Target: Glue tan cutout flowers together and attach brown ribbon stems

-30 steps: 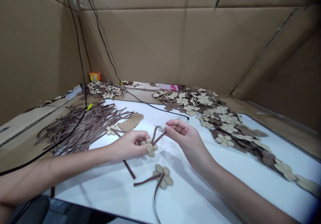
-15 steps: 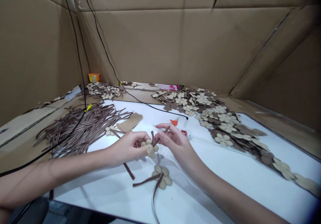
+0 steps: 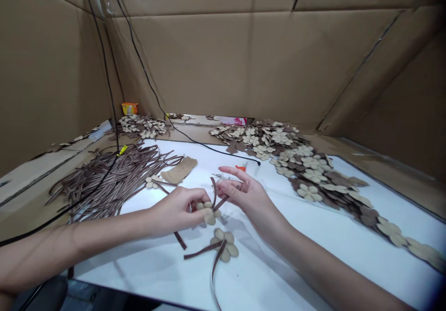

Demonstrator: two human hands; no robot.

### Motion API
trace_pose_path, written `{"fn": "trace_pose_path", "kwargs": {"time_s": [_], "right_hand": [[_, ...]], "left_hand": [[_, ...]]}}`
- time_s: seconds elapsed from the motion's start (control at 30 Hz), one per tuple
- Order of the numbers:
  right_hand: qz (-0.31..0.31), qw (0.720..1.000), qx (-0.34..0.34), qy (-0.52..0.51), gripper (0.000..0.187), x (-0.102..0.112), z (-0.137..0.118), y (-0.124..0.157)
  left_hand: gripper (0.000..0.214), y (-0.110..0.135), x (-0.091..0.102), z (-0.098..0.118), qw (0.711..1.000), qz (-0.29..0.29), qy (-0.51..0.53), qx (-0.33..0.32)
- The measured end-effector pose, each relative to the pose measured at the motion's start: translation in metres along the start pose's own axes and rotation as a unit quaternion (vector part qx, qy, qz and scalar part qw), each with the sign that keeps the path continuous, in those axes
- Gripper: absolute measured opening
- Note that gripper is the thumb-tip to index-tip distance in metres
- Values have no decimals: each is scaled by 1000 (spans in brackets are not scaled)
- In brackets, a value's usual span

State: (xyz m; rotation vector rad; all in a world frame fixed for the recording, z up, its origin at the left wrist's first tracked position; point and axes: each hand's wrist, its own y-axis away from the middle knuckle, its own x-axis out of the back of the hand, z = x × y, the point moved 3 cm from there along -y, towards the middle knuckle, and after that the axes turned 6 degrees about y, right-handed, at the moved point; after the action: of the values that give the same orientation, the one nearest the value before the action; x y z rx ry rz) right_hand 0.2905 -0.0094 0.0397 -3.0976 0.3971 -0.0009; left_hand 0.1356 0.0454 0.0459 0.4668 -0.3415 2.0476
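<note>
The left hand (image 3: 174,207) pinches a tan felt five-petal flower (image 3: 208,214) with brown striped ribbon (image 3: 220,201); right hand (image 3: 245,192) loosely curled at 3 o'clock, grip unclear

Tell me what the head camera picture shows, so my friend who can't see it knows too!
Two bare hands work over a white table. The left hand holds a tan flower cutout while the right hand touches a brown striped ribbon on it. Another flower lies below, with a heap of ribbons at left and piled flowers at right.
</note>
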Motion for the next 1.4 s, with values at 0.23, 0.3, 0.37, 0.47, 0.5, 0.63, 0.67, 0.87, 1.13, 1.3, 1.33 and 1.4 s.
{"fn": "trace_pose_path", "kwargs": {"time_s": [0.23,0.3,0.37,0.47,0.5,0.63,0.67,0.87,1.13,1.3,1.33,1.4], "right_hand": [[-36,998,-15,-43,57,-6,-1,2],[-38,998,-7,-40,58,-7,-3,3],[-35,999,5,-34,55,-7,-4,3],[-12,999,35,-12,47,-5,-5,4],[-3,999,44,-3,45,-4,-6,5],[19,998,64,5,39,-1,-7,5],[21,998,65,3,38,0,-7,4],[19,998,58,-5,34,5,-8,-2],[19,998,53,-25,26,15,-11,-8],[13,998,43,-34,24,17,-10,-10],[14,998,42,-35,24,17,-10,-9],[17,998,40,-37,24,17,-11,-8]], "left_hand": [[8,-1,0,-3,999,-4,33,21],[10,-2,-1,-4,999,-8,34,21],[11,-2,-2,-4,999,-12,39,21],[8,-2,-2,-5,998,-15,48,26],[8,-2,-2,-5,998,-14,48,28],[8,-1,-3,-5,998,-14,47,36],[9,-1,-3,-5,998,-14,47,38],[17,-1,-3,-7,998,-17,38,41],[9,-2,-4,-10,997,-27,55,46],[8,-1,-5,-10,997,-23,51,44],[8,-1,-5,-10,998,-23,51,43],[8,-1,-5,-11,997,-25,54,42]]}}
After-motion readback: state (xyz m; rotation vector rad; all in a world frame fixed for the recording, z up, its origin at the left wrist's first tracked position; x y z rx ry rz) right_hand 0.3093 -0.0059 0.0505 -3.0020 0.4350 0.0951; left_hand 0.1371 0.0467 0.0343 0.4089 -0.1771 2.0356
